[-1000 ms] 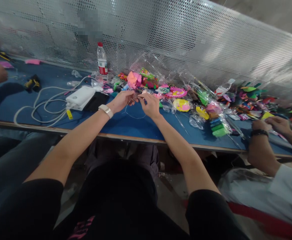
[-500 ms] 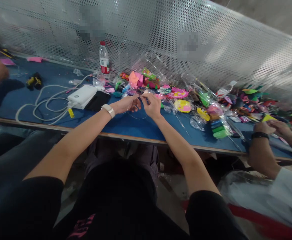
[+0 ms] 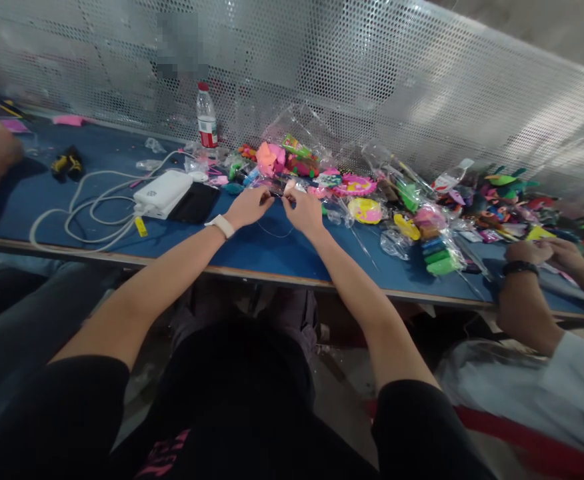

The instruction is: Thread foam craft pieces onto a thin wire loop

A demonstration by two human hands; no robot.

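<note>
My left hand [image 3: 250, 207], with a pale band on its wrist, is closed in a pinch above the blue table [image 3: 272, 257]. Close beside it, my right hand [image 3: 303, 209] pinches too, the fingertips of both nearly meeting. A thin, pale thread [image 3: 275, 235] hangs in a slack loop beneath the hands. Between the fingertips there is a small dark bit, too small to name. Just behind the hands lie colourful clay pieces [image 3: 269, 159] and clear wrappers.
Left of my hands are a white power bank [image 3: 163, 193] with a coiled cable [image 3: 75, 208] and a black phone [image 3: 195, 203]. A red-capped bottle [image 3: 206, 117] stands at the perforated metal panel [image 3: 292, 60]. Other people's hands work at both ends, one near a yellow piece [image 3: 539, 234].
My left hand has turned and its spread fingers have closed into a pinch. Its fingertips have drawn slightly apart from my right hand's. The thread loop hangs a little smaller.
</note>
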